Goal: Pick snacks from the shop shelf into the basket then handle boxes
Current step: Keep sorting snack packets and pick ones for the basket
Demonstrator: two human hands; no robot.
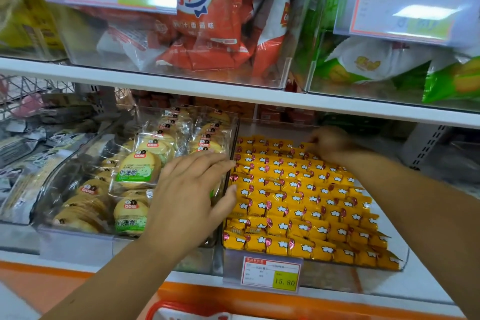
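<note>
Small yellow snack packs fill a clear bin on the lower shelf in neat rows. My right hand reaches to the back of that bin, its fingers curled and pinching a yellow pack in the rear row. My left hand hovers with straight fingers over the right side of the neighbouring clear bin of round cracker packs, its fingertips at the divider between the two bins. The red rim of the basket shows at the bottom edge.
A white shelf board hangs low above both hands, carrying clear bins of red snack bags and green bags. A price tag reading 15.80 is clipped on the yellow bin's front. Grey packets lie at left.
</note>
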